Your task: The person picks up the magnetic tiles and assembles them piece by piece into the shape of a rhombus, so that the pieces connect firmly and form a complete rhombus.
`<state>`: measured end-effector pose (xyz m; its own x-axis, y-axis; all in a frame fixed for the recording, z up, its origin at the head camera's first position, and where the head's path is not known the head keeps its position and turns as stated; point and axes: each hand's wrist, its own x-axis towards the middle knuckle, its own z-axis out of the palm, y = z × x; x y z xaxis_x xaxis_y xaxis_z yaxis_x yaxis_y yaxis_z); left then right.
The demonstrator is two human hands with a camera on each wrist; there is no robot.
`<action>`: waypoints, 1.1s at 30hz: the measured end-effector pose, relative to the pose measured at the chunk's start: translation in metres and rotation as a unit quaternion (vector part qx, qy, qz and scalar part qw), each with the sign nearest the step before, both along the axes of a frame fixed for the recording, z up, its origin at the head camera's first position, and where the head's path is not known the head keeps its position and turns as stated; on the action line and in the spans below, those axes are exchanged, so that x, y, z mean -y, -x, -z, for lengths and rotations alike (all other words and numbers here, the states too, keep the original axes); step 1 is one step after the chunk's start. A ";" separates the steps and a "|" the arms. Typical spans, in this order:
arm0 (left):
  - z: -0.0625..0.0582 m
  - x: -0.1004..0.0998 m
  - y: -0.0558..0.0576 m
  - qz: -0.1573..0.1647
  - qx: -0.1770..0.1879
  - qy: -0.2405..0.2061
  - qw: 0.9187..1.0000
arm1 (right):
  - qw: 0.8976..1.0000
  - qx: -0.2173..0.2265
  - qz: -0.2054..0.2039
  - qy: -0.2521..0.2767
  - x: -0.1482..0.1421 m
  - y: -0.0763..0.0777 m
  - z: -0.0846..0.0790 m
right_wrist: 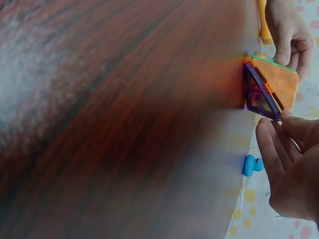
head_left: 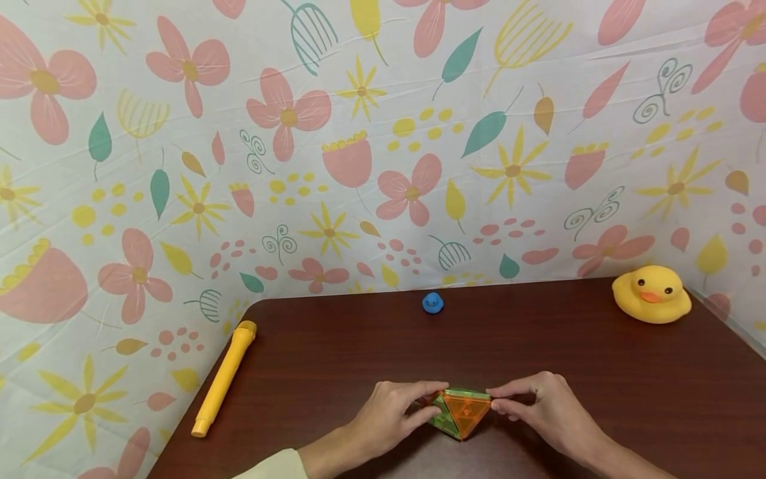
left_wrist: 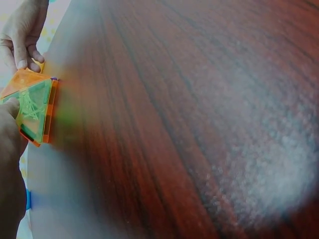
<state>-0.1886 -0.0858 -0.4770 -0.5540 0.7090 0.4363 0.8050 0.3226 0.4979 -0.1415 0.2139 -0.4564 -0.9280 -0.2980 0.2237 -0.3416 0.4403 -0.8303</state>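
Observation:
A small angular shape built from translucent triangular magnetic tiles (head_left: 469,411) is held between both hands near the front of the table. Orange and green faces show in the head view, and a purple tile (right_wrist: 258,99) shows in the right wrist view. My left hand (head_left: 389,414) grips the left side, thumb on the green face and fingers at the top edge. At the right corner, my right hand (head_left: 549,407) pinches the shape between thumb and index finger. The underside is hidden in the head view.
On the dark brown table (head_left: 335,352), a yellow toy microphone (head_left: 224,379) lies at the left edge. A small blue duck (head_left: 433,303) sits at the back, and a large yellow duck (head_left: 651,296) at the back right. A flowered cloth (head_left: 371,246) hangs behind.

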 end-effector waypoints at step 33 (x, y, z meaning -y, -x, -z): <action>0.014 0.020 -0.001 -0.042 -0.002 0.058 0.997 | 1.000 0.005 0.013 -0.014 0.000 -0.002 0.008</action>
